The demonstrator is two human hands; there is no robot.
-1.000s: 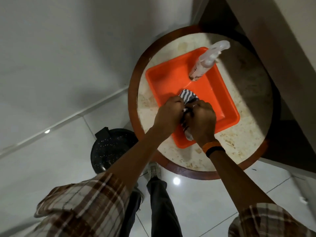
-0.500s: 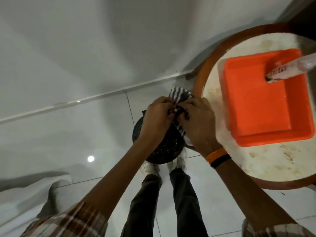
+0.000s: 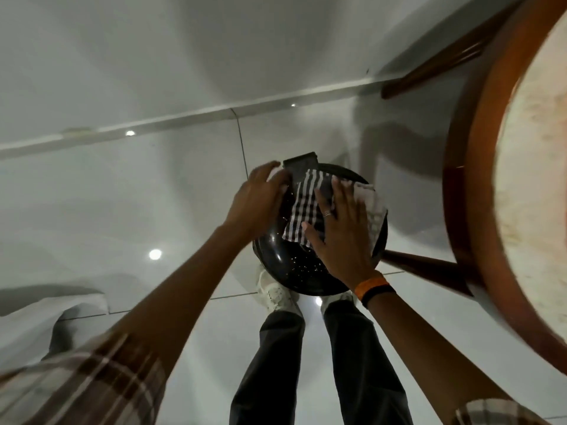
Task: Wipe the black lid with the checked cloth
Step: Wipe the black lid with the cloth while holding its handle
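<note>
A round, glossy black lid [image 3: 285,265] with pale specks sits on a bin on the floor in front of my feet. The checked cloth [image 3: 302,207], striped black and white, lies spread on the lid's top. My right hand [image 3: 340,237] lies flat on the cloth with fingers spread, pressing it to the lid. My left hand [image 3: 256,200] rests on the lid's left rim near the hinge tab [image 3: 300,165], fingers curved over the edge.
A round wooden table [image 3: 478,210] with a pale stone top stands close on the right; one leg [image 3: 426,265] runs just behind the bin. The floor is glossy white tile [image 3: 153,210]. A white cloth heap [image 3: 46,317] lies at the lower left. My shoes [image 3: 277,294] stand under the bin.
Both hands carried the bunched cloth from the orange tray on the table down to the black lid. The cloth is now spread flat under my right hand, and my left hand has let go.
</note>
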